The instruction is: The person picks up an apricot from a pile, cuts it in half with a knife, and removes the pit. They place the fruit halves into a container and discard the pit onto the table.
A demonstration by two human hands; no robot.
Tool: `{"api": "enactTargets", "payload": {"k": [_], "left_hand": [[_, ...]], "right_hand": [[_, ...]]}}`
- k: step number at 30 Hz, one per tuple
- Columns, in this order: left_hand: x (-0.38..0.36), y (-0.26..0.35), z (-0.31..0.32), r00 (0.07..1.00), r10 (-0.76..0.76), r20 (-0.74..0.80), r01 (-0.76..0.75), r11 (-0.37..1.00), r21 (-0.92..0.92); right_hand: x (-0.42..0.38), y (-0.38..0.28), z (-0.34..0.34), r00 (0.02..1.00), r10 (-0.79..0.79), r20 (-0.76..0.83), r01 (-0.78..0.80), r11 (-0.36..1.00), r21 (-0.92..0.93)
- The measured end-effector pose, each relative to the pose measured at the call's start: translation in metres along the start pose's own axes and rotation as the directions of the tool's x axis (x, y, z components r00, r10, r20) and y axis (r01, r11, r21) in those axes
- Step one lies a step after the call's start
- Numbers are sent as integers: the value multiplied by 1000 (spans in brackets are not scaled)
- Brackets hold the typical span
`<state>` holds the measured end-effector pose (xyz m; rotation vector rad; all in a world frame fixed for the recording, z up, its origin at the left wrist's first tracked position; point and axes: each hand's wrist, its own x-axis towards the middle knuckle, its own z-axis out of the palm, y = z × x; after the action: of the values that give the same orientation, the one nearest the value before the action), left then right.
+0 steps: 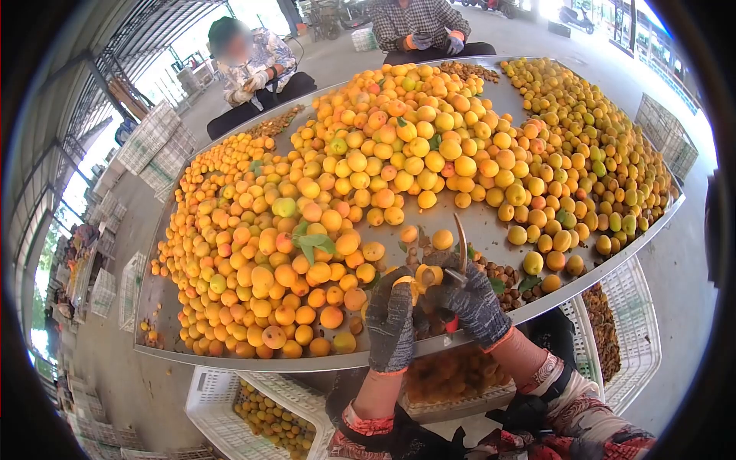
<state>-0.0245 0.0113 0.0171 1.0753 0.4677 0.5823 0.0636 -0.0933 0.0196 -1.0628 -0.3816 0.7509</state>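
Observation:
My left hand (391, 318), in a dark grey knit glove, is closed on an orange apricot (415, 285) that looks split open. My right hand (472, 300), gloved alike, meets it at the fruit. A knife with a thin curved blade (461, 236) sticks up from the right fist, and a red end, probably its handle, shows below the fingers. Brown apricot pits (502, 280) lie right beside this hand on the metal table (429, 221). Two loose apricots lie just beyond my hands. How the right fingers touch the fruit is partly hidden.
A large heap of apricots (360, 165) covers much of the table, with leaves (313, 244) among it. White crates (632, 337) stand below the near edge, one holding apricots (274, 420). Two people (257, 65) sit at the far side. Stacked crates (157, 146) stand left.

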Motion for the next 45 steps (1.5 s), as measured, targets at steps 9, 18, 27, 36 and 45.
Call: {"api": "enactTargets", "payload": {"k": [9,18,27,36,45], "left_hand": [[6,-14,-6,793,568,222,-596,644,480],[1,-12,0,830,505,239,-556,703,445],[1,1,7,989,75,130,-106,963,248],[13,-23,-11,997,66,37,-69,992,108],[11,-19,-5,986,147,81,-162,958,236]], "right_hand": [[13,-11,-12,958,-230,172,284,681,-675],[21,13,-20,956,-251,151,287,701,-653],[21,26,-17,887,-462,20,417,781,-464],[3,-10,-6,995,70,-76,-65,996,66],[4,-14,-5,930,-358,84,327,701,-633]]}}
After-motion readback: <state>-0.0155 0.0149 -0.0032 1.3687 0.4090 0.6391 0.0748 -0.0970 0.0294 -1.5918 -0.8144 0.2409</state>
